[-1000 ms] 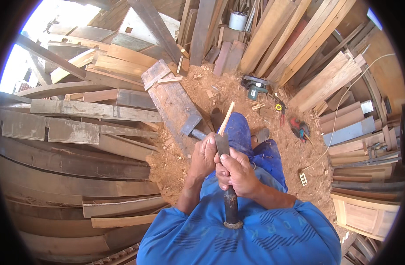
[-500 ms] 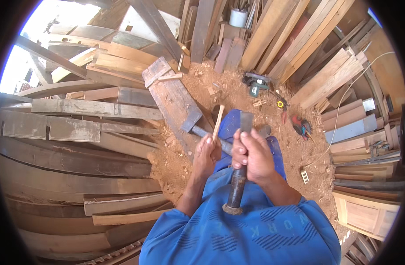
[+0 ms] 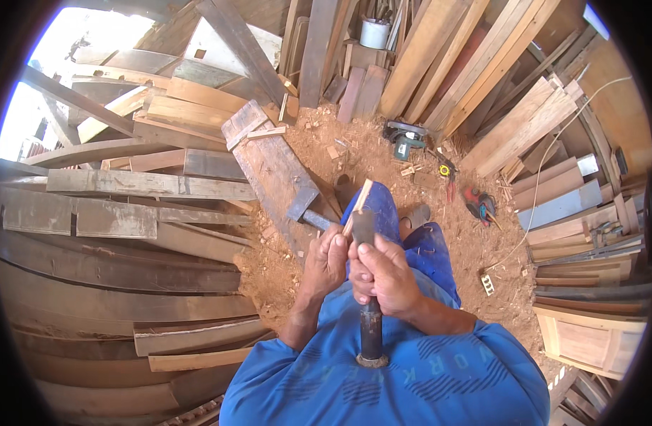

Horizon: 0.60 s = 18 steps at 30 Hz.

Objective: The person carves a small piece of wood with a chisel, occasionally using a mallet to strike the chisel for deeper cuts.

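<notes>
My left hand (image 3: 324,263) is closed on a slim strip of pale wood (image 3: 364,195), whose free end points away from me. In my right hand (image 3: 388,277) is a chisel (image 3: 371,330), gripped below the blade, with its dark handle pointing back toward my chest. The chisel's broad grey blade overlaps the lower part of the strip in view; I cannot tell whether they touch. Both hands are close together above my lap. Just beyond my left hand, a hammer (image 3: 302,204) lies with its head on a worn wooden plank (image 3: 273,160).
Stacked boards (image 3: 127,234) fill the left side. Ahead on the chip-strewn floor are a green power saw (image 3: 405,140), a yellow tape measure (image 3: 446,170) and a red-and-black tool (image 3: 480,204). Tall planks (image 3: 429,57) lean beyond them. A pale cable runs down to a socket strip (image 3: 487,285) on the right.
My right hand has moved left with the chisel, bringing its blade from beside the wood strip to over it. My left hand has shifted slightly left and nearer to me.
</notes>
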Tool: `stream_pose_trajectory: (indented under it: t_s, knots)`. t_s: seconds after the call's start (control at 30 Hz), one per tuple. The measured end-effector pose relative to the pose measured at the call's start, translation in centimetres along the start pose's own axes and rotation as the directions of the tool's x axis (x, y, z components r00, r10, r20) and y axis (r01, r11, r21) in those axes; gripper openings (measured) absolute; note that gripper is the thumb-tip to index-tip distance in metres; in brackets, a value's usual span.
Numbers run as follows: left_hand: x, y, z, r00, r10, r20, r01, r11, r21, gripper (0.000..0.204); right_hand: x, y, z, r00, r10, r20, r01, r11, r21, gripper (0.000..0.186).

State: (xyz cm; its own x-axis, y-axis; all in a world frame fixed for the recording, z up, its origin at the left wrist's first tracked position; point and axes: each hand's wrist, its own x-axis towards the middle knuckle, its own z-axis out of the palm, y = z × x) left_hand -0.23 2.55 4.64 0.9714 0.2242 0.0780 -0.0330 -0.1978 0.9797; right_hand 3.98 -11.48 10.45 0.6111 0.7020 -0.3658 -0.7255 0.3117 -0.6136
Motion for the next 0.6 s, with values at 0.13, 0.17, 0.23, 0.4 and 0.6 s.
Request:
stream_pose_trajectory:
  t_s: [0.13, 0.17, 0.23, 0.4, 0.6]
  knots:
    - [-0.7, 0.1, 0.3, 1.000, -0.003, -0.027, 0.004, 0.999, 0.038, 0.031, -0.2, -0.5, -0.3, 1.000, 0.001, -0.029, -0.001, 1.000, -0.004, 0.018]
    - [-1.0, 0.2, 0.6, 1.000, -0.002, -0.026, 0.003, 0.999, 0.046, 0.030, -0.1, -0.3, -0.4, 0.999, -0.004, -0.039, 0.004, 1.000, 0.000, 0.018]
    - [-1.7, 0.7, 0.8, 0.999, -0.031, -0.005, 0.032, 0.998, 0.056, 0.033, -0.4, -0.4, -0.7, 0.994, -0.073, -0.084, 0.071, 0.997, -0.021, 0.017]
    - [-8.5, -5.5, 0.3, 0.954, -0.273, 0.125, 0.284, 0.956, -0.079, 0.043, -1.3, -5.0, -0.9, 0.918, -0.365, -0.152, 0.353, 0.930, -0.103, 0.016]
    - [-3.7, -3.5, 1.8, 0.919, -0.258, 0.299, 0.378, 0.352, -0.856, 0.050, 3.2, -4.0, -4.4, 0.960, -0.269, -0.076, 0.215, 0.886, -0.410, 0.029]
